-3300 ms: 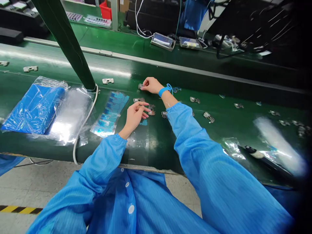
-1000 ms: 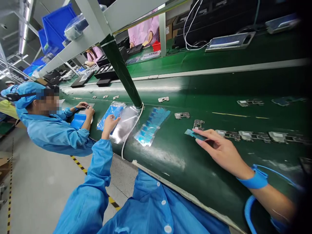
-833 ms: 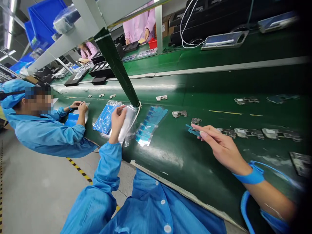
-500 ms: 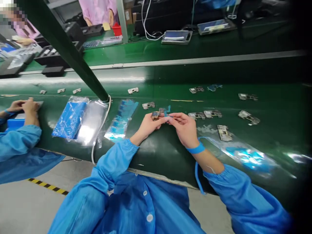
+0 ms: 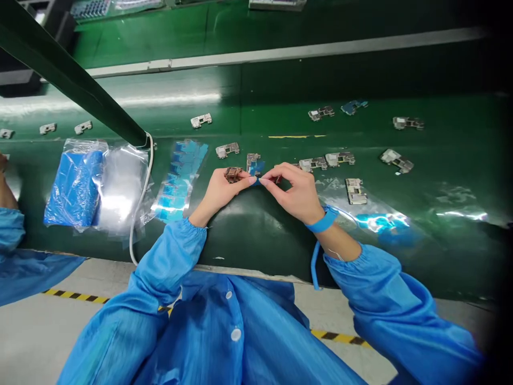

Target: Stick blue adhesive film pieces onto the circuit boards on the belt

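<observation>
Thumb and fingers of my left hand [image 5: 223, 188] are closed on a small circuit board [image 5: 253, 158] that stands up past the fingertips. A second brownish board or small stack of boards [image 5: 234, 174] rests in the crook of the same hand. Against the held board lies a piece of blue film [image 5: 257, 169]. My right hand [image 5: 297, 191], with a blue wrist strap [image 5: 324, 219], pinches the lower edge of this film close to the left thumb. Just left of the hands is a sheet of blue film pieces [image 5: 179, 179] on the bench.
Several loose circuit boards [image 5: 340, 159] lie across the green bench [image 5: 276, 230], one blue-covered board [image 5: 354, 107] among them. At left are a bagged blue pack [image 5: 76, 187], clear bags [image 5: 120, 195], a white cable [image 5: 141, 208] and a slanted green post [image 5: 80, 75]. A co-worker's sleeve [image 5: 10, 230] shows.
My view has tilted downward, so the bench sits higher in the picture. The blue film, raised above the fingertips before, now lies lower, against the board. Both hands stay together, fingertips pinched.
</observation>
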`<state>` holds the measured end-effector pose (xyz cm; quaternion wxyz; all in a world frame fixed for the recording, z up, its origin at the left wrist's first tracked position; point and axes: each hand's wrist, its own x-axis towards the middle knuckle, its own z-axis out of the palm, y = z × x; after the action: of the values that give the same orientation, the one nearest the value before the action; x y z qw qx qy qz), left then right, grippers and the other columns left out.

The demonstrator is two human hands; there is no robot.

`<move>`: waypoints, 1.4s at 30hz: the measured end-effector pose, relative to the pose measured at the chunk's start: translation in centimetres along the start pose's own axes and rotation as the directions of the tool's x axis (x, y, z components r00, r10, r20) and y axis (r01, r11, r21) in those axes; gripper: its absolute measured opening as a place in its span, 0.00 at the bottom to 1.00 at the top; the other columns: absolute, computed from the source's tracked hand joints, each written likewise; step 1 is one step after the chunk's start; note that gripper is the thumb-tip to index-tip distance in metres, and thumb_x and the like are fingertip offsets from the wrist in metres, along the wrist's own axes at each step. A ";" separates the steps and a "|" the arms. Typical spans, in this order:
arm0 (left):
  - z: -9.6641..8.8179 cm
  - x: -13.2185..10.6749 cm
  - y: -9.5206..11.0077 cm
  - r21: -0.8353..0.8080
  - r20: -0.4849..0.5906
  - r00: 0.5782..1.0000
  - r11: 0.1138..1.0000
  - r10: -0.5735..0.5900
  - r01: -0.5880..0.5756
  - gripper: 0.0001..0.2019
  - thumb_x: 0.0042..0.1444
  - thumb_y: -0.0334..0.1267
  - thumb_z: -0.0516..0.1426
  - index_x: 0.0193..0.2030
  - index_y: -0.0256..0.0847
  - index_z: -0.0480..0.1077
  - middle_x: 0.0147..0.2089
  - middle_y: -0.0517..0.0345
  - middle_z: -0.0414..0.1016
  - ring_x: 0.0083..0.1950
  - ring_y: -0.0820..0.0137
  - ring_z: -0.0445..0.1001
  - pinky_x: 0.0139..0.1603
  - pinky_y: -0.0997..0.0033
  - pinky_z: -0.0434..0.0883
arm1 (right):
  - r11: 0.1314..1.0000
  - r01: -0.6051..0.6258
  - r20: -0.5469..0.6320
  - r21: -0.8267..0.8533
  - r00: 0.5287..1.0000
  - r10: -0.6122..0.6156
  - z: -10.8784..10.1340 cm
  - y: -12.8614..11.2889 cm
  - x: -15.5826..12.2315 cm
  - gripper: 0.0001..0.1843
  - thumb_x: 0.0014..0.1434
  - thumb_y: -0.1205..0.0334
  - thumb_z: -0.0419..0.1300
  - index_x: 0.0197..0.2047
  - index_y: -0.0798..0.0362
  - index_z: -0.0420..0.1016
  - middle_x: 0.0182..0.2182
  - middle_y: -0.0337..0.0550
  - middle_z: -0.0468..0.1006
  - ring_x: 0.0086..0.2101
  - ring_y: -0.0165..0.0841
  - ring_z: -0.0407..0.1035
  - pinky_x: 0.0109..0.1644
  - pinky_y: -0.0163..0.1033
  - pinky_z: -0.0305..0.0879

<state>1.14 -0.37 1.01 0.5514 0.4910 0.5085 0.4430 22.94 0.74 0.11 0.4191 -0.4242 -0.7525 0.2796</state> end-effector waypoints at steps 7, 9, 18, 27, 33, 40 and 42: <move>0.1 0.1 -0.4 -0.255 0.111 0.983 0.952 -0.143 0.168 0.29 0.73 0.60 0.60 0.70 0.42 0.71 0.40 0.53 0.87 0.27 0.71 0.79 0.22 0.74 0.65 | 0.983 -0.140 -0.076 0.122 0.986 0.150 0.0 0.6 -0.2 0.16 0.71 0.44 0.69 0.37 0.46 0.78 0.35 0.43 0.81 0.35 0.38 0.72 0.42 0.47 0.70; -0.1 0.3 -0.7 -0.334 0.139 0.978 0.922 -0.156 0.195 0.25 0.70 0.54 0.64 0.66 0.42 0.74 0.46 0.52 0.87 0.35 0.67 0.85 0.32 0.71 0.79 | 0.947 -0.214 -0.036 0.241 0.973 0.229 0.1 0.6 -0.2 0.22 0.67 0.37 0.72 0.37 0.46 0.79 0.35 0.42 0.82 0.34 0.37 0.72 0.42 0.46 0.71; -0.2 0.2 -0.9 -0.250 0.120 0.993 0.967 -0.012 0.041 0.33 0.61 0.58 0.75 0.68 0.47 0.79 0.48 0.52 0.89 0.56 0.57 0.89 0.53 0.65 0.85 | 0.855 -0.271 0.067 0.442 0.960 0.270 0.6 -0.5 -0.1 0.30 0.56 0.28 0.78 0.35 0.47 0.81 0.32 0.40 0.82 0.32 0.33 0.74 0.41 0.43 0.79; 0.3 -0.4 -0.6 -0.253 0.158 0.985 0.962 -0.066 0.105 0.29 0.64 0.48 0.72 0.70 0.46 0.76 0.49 0.53 0.89 0.47 0.59 0.91 0.49 0.60 0.88 | 0.830 -0.307 0.156 0.465 0.952 0.264 0.6 -0.7 -0.5 0.27 0.59 0.33 0.79 0.36 0.49 0.80 0.33 0.41 0.82 0.33 0.34 0.77 0.43 0.44 0.83; 0.4 -0.6 -0.2 -0.249 0.163 0.981 0.957 -0.106 0.145 0.26 0.66 0.42 0.67 0.70 0.48 0.76 0.48 0.57 0.87 0.53 0.56 0.90 0.51 0.58 0.88 | 0.851 -0.314 0.194 0.420 0.948 0.254 0.4 -0.3 -0.8 0.24 0.62 0.37 0.77 0.36 0.49 0.80 0.34 0.41 0.80 0.33 0.33 0.73 0.41 0.41 0.78; 0.6 -0.8 0.1 -0.183 0.119 0.991 0.980 -0.059 0.080 0.22 0.74 0.56 0.60 0.65 0.47 0.80 0.51 0.54 0.87 0.53 0.59 0.90 0.51 0.62 0.87 | 0.876 -0.289 0.160 0.386 0.956 0.245 0.5 -0.3 -1.0 0.22 0.64 0.40 0.77 0.36 0.49 0.80 0.34 0.40 0.79 0.34 0.33 0.73 0.43 0.43 0.77; 0.7 -0.8 0.2 -0.203 0.140 0.987 0.974 -0.073 0.101 0.23 0.74 0.56 0.61 0.66 0.47 0.79 0.50 0.53 0.87 0.54 0.59 0.90 0.52 0.62 0.87 | 0.879 -0.290 0.153 0.378 0.956 0.250 0.5 -0.3 -1.0 0.21 0.63 0.41 0.78 0.36 0.50 0.80 0.34 0.40 0.79 0.35 0.33 0.73 0.44 0.43 0.77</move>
<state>1.72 -1.20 1.26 0.6512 0.4357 0.4426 0.4362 22.66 -0.31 -0.32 0.4150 -0.4168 -0.6337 0.5025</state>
